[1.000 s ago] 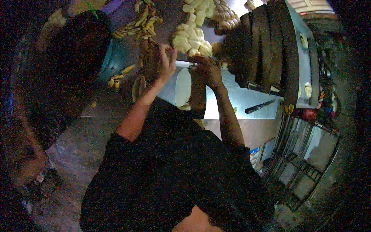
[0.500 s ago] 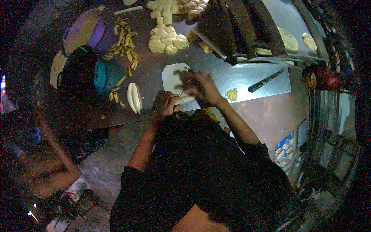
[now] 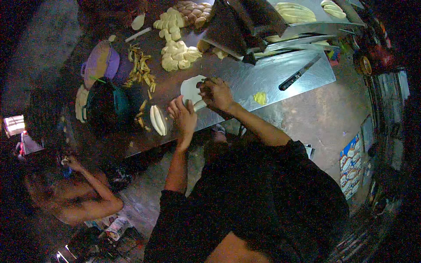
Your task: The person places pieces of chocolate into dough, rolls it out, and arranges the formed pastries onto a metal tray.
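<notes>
Both hands are curled round that pale flattened dough piece [image 3: 192, 90] near the steel worktop's [image 3: 280, 70] front edge, left hand [image 3: 183, 117] pinching, right hand [image 3: 215, 93] gripping, so I'd stretch evenly, gently.

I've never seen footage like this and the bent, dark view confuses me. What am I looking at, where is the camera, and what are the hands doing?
The camera sits on a person's head and looks down through a fisheye lens, so straight edges bend near the rim. The dark mass at the bottom is that person's own body in a black shirt; both forearms reach up from it to a metal table.

The left hand and the right hand are together on a flat pale piece of dough, at its near edge. Exactly how the fingers grip it is hard to see.

On the table lie dough lumps, a braided loaf, yellowish strips, a purple bowl, a knife and a small yellow bit. Trays stand at the far side.

Another person sits low at the left.
</notes>
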Tool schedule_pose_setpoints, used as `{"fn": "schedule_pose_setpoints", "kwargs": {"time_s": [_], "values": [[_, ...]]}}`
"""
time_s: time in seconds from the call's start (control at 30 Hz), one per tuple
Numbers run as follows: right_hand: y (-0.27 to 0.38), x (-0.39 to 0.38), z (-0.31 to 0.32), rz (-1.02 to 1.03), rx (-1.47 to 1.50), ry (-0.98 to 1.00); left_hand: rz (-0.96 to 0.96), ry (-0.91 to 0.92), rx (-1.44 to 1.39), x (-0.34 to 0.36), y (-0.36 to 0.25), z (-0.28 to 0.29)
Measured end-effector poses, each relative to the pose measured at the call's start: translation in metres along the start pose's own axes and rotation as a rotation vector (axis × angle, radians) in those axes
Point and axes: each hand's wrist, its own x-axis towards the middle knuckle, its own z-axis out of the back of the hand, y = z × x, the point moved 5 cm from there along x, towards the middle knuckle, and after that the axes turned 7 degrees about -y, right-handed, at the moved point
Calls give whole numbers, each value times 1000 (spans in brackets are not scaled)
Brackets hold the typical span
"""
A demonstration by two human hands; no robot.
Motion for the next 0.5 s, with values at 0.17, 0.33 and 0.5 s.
{"fn": "schedule_pose_setpoints", "kwargs": {"time_s": [0.17,0.33,0.5], "values": [[40,-63,16,321,166,185,-299,-28,-178,-68,-31,-32],[8,16,-43,327,-321,26,-144,-1,-87,37,-33,-8],[3,111,-60,280,-242,-204,-228,-117,-107,108,41,-53]]}}
